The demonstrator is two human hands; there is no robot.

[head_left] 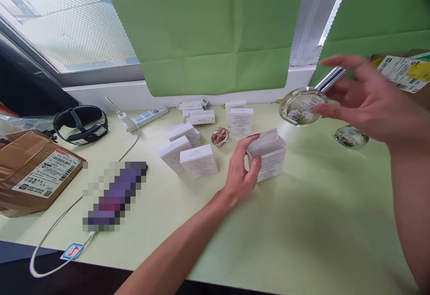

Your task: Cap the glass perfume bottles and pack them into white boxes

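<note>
My left hand (244, 169) grips an open white carton (273, 160) by its left side, and the carton stands upright with its top flap raised. In the air to the right, my right hand (359, 91) is closed on a glass perfume bottle (298, 106) with a silver cap, tilted with its round body to the left. A second round bottle (351, 137) lies on the table below my right hand. A small red bottle with a gold top (220, 137) is left of the open carton.
Several white cartons (199, 163) stand and lie at the middle and back. On the left are a phone (117, 196) with a cable, a brown parcel (36, 174), a black headset (80, 125) and a power strip (148, 116). Another cardboard box (405, 73) is at far right.
</note>
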